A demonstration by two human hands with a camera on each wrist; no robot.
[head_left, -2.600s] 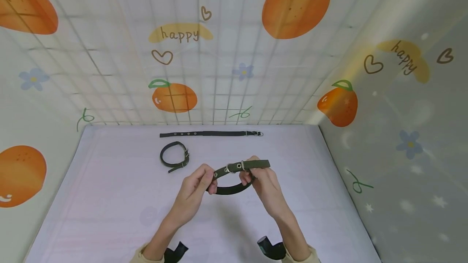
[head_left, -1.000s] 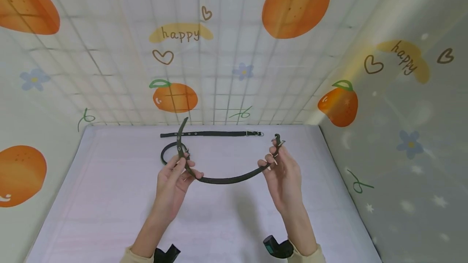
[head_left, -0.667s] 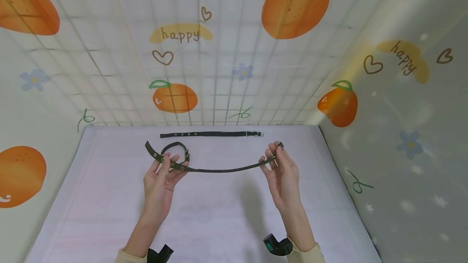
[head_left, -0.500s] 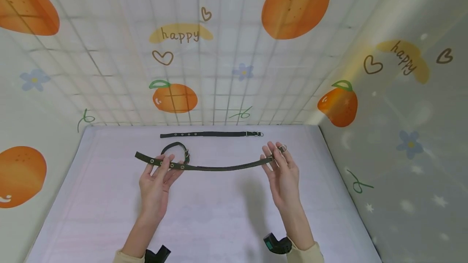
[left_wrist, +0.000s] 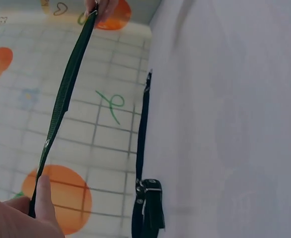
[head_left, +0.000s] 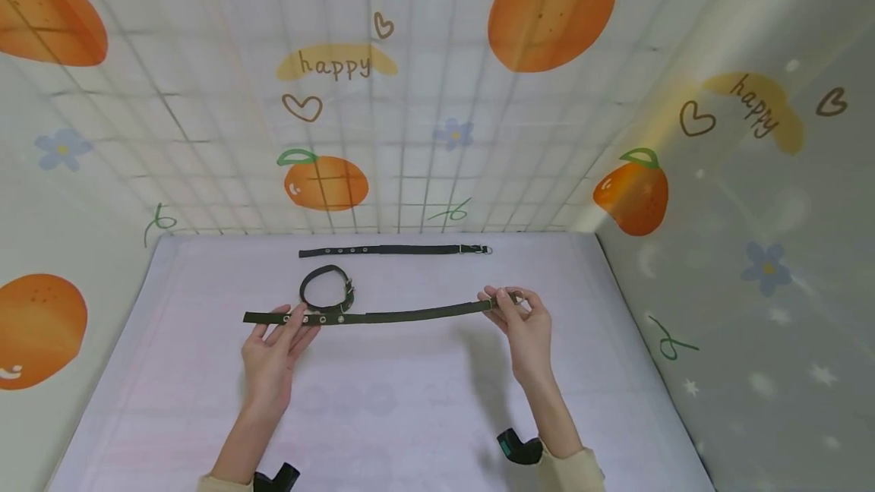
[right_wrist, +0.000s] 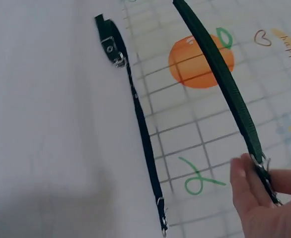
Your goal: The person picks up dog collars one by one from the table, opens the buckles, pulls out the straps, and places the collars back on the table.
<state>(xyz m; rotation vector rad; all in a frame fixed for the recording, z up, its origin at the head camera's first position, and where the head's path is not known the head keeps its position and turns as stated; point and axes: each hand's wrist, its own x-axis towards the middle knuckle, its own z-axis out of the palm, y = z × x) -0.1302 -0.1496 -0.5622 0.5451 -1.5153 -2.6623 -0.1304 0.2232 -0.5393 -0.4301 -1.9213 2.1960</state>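
Strap (head_left: pixel 410 316), earlier looped, now nearly straight between both hands (head_left: pixel 270 364) (head_left: pixel 530 336)

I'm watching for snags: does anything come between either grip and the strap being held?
Nothing visible does: the left grip and right grip both hold the held strap directly. The looped strap lies on the table, outside both.

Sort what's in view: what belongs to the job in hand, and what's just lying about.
In the job:
held strap
left hand, pinching its eyelet end
right hand, holding its buckle end

Apparently just lying about, on the table:
looped strap
far strap
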